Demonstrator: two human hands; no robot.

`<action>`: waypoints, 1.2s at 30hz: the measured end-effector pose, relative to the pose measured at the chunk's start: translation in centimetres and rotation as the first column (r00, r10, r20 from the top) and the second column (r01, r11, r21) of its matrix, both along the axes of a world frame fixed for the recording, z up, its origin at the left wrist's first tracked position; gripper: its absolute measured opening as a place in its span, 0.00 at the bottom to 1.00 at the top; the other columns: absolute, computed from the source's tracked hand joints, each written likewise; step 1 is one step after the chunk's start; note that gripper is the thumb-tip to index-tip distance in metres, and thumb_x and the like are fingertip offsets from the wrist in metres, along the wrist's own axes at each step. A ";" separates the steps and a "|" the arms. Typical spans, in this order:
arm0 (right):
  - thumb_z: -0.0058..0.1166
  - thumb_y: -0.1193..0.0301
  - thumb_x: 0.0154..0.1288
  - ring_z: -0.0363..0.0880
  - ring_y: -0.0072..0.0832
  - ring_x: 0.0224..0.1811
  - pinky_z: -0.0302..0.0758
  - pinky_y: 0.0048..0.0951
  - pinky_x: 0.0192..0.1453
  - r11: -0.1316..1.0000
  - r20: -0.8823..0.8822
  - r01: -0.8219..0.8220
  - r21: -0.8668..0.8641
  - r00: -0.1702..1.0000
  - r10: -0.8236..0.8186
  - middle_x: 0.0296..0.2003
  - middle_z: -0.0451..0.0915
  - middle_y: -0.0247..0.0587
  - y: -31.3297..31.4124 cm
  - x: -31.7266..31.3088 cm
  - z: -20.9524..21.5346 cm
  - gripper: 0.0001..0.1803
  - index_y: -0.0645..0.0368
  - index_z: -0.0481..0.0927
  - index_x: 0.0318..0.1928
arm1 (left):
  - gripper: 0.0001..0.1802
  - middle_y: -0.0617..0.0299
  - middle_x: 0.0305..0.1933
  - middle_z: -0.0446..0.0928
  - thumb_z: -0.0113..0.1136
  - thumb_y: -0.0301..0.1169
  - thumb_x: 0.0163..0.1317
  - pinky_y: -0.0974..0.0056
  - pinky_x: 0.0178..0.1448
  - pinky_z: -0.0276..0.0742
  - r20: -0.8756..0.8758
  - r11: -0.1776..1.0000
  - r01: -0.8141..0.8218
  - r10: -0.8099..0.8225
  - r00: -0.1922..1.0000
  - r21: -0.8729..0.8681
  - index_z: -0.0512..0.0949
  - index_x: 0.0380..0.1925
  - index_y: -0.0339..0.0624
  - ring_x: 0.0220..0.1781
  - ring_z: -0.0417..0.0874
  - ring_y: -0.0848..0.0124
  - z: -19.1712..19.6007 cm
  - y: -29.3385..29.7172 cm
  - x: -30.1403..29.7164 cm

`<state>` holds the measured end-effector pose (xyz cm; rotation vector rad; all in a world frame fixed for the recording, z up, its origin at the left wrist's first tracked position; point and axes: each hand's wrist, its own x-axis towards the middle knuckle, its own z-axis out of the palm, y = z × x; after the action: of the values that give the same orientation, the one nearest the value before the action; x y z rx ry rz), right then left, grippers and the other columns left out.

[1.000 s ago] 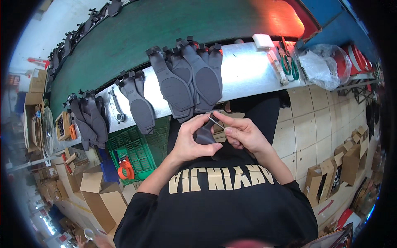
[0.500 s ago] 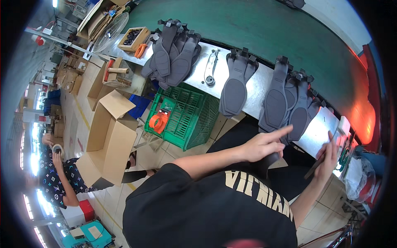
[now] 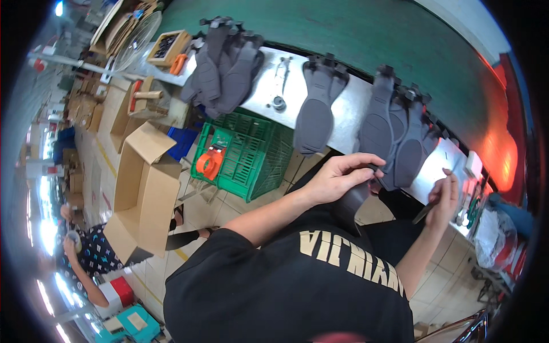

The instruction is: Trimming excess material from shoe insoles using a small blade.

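Our left hand [image 3: 341, 178] is closed around a dark grey shoe sole [image 3: 350, 204], with the fingers curled over its top end. The sole is flat, smooth and rubbery looking, and it hangs down from the hand in front of our black shirt [image 3: 286, 286], just below the edge of the tabletop [image 3: 349, 123]. We only see part of it, because the hand covers its top and the shirt hides its bottom. Our right hand [image 3: 443, 197] is closed around a thin dark tool [image 3: 424, 214] that sticks out below the fist. It is too small for us to tell what kind of tool it is. More grey soles [image 3: 315, 111] lie along the shiny tabletop and hang over its edge, some in a pile at the far left end. A green crate [image 3: 251, 154] sits under the tabletop with an orange thing inside, and an open cardboard box [image 3: 146, 188] stands on the floor beside it. Another person [image 3: 91, 257] sits at the left rim, bent and blurry there.
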<state>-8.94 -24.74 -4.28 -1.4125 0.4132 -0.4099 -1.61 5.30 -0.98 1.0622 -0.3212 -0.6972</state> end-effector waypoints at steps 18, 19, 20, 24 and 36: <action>0.63 0.66 0.62 0.81 0.40 0.32 0.75 0.35 0.35 0.635 -0.265 -0.660 -0.401 0.747 0.610 0.30 0.81 0.45 11.5 -3.5 3.6 0.14 0.62 0.82 0.43 | 0.25 0.61 0.50 0.80 0.48 0.24 0.71 0.73 0.56 0.71 -0.098 0.982 -0.106 0.122 0.988 0.156 0.67 0.68 0.45 0.50 0.76 0.79 -1.5 -3.2 0.9; 0.63 0.66 0.62 0.81 0.40 0.32 0.75 0.35 0.35 0.638 -0.264 -0.659 -0.398 0.748 0.609 0.30 0.81 0.45 11.4 -3.6 3.6 0.14 0.62 0.82 0.43 | 0.25 0.61 0.50 0.80 0.48 0.24 0.72 0.73 0.56 0.71 -0.101 0.983 -0.102 0.119 0.988 0.152 0.67 0.68 0.44 0.49 0.76 0.79 -1.6 -3.3 0.9; 0.63 0.65 0.62 0.81 0.40 0.31 0.75 0.35 0.34 0.645 -0.260 -0.655 -0.394 0.752 0.606 0.30 0.81 0.45 11.5 -3.6 3.6 0.14 0.62 0.82 0.42 | 0.24 0.61 0.50 0.80 0.49 0.24 0.72 0.73 0.55 0.71 -0.102 0.984 -0.101 0.117 0.988 0.150 0.67 0.68 0.44 0.49 0.76 0.79 -1.6 -3.2 0.9; 0.63 0.65 0.62 0.80 0.40 0.31 0.75 0.35 0.34 0.645 -0.256 -0.655 -0.393 0.752 0.607 0.29 0.81 0.44 11.6 -3.6 3.7 0.14 0.61 0.82 0.42 | 0.24 0.61 0.49 0.80 0.49 0.24 0.72 0.73 0.55 0.72 -0.114 0.983 -0.094 0.112 0.987 0.156 0.68 0.67 0.43 0.49 0.76 0.78 -1.5 -3.1 0.9; 0.63 0.64 0.62 0.80 0.37 0.30 0.75 0.34 0.33 0.610 -0.226 -0.670 -0.423 0.730 0.645 0.28 0.79 0.41 11.8 -3.9 4.0 0.14 0.59 0.84 0.44 | 0.15 0.51 0.43 0.83 0.51 0.22 0.65 0.67 0.49 0.80 -0.306 0.992 -0.061 0.091 0.948 0.107 0.79 0.51 0.34 0.43 0.83 0.71 -1.9 -2.1 1.1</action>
<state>-12.86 -12.97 -0.27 -1.9492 -0.2227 0.1612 -0.51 3.23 -2.85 1.0316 0.0263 -0.8039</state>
